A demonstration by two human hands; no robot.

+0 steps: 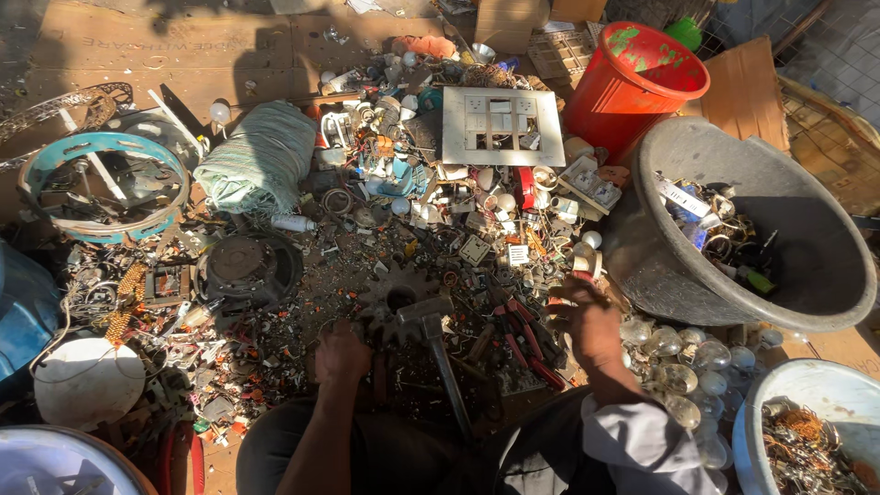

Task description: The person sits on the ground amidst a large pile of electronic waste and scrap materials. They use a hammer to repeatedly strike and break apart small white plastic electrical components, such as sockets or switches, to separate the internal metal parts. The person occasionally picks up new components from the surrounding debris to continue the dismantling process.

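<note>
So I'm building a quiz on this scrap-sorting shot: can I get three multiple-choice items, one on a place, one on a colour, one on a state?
1. Where does the hammer lie?
A. Inside the grey tub
B. On the ground between the two hands
C. On the white switch plate

2. What colour is the bucket beyond the grey tub?
A. Red
B. Yellow
C. Black

3. How does that bucket stand?
A. Flat upside down
B. Crushed flat
C. Tilted, its mouth open to view

Answers:
1 B: its head and handle sit between the left hand and the right hand.
2 A: its wall and rim are red with green smears.
3 C: it leans, showing its inside.
</note>
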